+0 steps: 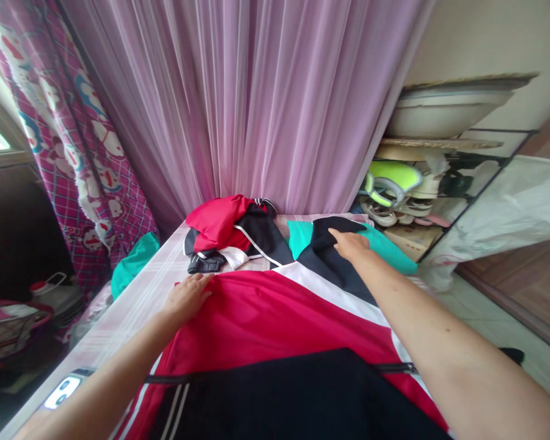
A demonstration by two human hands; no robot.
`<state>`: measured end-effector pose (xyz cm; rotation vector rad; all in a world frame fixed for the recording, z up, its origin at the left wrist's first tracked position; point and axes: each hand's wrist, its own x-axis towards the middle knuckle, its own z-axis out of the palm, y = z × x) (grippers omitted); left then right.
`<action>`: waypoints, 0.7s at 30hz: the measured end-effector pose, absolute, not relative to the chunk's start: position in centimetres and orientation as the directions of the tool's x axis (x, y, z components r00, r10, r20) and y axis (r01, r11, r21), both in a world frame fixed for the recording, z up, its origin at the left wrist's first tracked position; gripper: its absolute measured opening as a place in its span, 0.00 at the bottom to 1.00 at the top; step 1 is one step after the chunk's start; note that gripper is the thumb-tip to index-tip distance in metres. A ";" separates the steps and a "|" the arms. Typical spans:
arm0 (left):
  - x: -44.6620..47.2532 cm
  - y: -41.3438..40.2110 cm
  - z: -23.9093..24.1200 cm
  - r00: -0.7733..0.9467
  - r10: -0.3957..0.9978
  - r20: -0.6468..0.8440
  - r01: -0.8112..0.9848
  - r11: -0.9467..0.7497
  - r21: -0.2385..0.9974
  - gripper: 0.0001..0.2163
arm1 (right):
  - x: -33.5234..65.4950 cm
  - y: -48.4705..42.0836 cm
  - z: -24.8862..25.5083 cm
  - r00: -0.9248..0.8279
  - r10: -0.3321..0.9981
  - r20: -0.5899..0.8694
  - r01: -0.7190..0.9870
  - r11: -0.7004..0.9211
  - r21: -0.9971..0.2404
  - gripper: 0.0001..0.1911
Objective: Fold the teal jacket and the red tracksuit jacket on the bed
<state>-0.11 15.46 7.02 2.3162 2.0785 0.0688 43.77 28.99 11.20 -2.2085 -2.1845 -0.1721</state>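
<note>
A red, white and black jacket [275,318] lies spread on the pink checked table [132,299] in front of me. My left hand [187,294] rests flat on the jacket's far left edge, fingers together and stretched out. My right hand [351,243] lies flat on the jacket's black upper part at the far right, fingers extended. Beyond the jacket sits a crumpled pile of red and black clothing [231,232]. A teal garment [385,244] lies under and beside my right hand.
A sheer pink curtain [256,104] hangs behind the table. A patterned curtain [68,140] hangs at the left, with teal cloth [132,263] below it. A shelf with shoes [394,195] stands at the right. A phone [62,391] lies at the table's near left.
</note>
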 end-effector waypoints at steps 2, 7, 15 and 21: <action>-0.3 16.2 7.1 0.095 0.995 -0.009 0.995 -0.095 0.038 0.23 | 43.8 30.1 10.6 0.032 0.994 0.102 0.998 -0.037 0.048 0.23; -1.2 18.3 7.4 0.112 0.993 -0.040 0.994 -0.112 0.017 0.24 | 44.8 30.4 12.6 -0.043 0.940 0.338 0.999 0.048 -0.006 0.21; -1.3 18.6 9.4 0.113 0.991 -0.078 0.993 -0.110 0.038 0.13 | 47.6 24.0 21.2 -0.172 0.937 0.305 0.942 0.247 -0.227 0.18; -2.8 15.1 11.2 0.209 0.976 0.056 0.978 -0.210 -0.002 0.05 | 48.9 16.7 24.5 -0.378 0.923 -0.073 0.864 0.323 -0.387 0.22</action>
